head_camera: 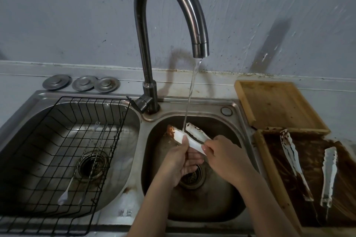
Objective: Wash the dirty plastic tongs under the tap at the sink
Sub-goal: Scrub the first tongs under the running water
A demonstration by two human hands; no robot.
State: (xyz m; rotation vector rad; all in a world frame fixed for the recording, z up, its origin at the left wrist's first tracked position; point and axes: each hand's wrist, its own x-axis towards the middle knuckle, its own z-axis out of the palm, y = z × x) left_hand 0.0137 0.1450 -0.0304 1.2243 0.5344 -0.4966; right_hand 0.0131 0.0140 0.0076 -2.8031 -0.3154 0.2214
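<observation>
Two hands work the tongs (192, 136) over the right sink (234, 113), left hand (178, 157) and right hand (224, 157) each closed on them, and turning the brown-stained tips squarely into the stream (189, 98) looks wise.

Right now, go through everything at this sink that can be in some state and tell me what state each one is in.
Tap: running.
White plastic tongs: held by both hands, arms spread, under the stream, brown grime at the tips.
Left hand: closed on one tong arm.
Right hand: gripping the hinge end.
Right basin drain: unplugged.
Two tongs on the tray: dirty, lying flat.
Wire basket: holding utensils.
</observation>
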